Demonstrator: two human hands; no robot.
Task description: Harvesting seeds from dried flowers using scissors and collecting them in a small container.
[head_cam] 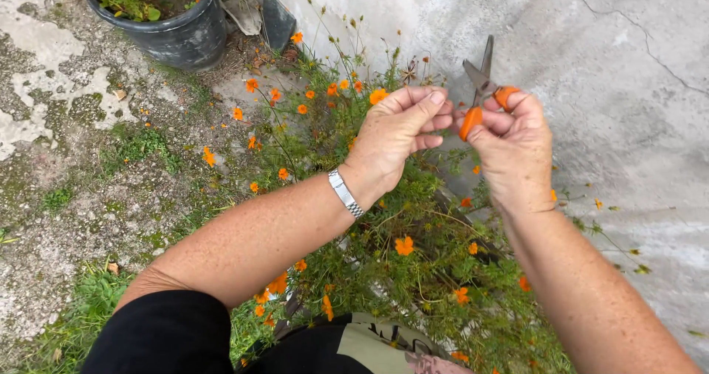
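**2 hands at work above the orange flowers**

Taking the flowering plant (384,248) as the landmark: far to its upper left stands a black plastic pot (181,31) with green growth inside, on patchy, mossy ground (59,160) that runs along the plant's left side. Just right of the pot, at the plant's top edge, a dark flat slab (277,19) leans on the wall.

Over the plant's upper middle, the left hand (395,141) is raised, a silver metal watch band (346,194) on its wrist. Its thumb and fingertips are curled in and pressed together as if pinching something small (what lies between them is too small to tell). An orange bloom (378,95) shows just beside its knuckles.

Just right of that, still above the plant, the right hand (513,149) grips a pair of scissors (484,86) with orange handles; its fingers are through the loops, and the 2 grey blades stand slightly apart, pointing up toward the wall. The 2 hands nearly touch at the fingertips.

Right of the plant rises a pale, cracked concrete wall (628,64), with a few thin stems reaching across its foot.
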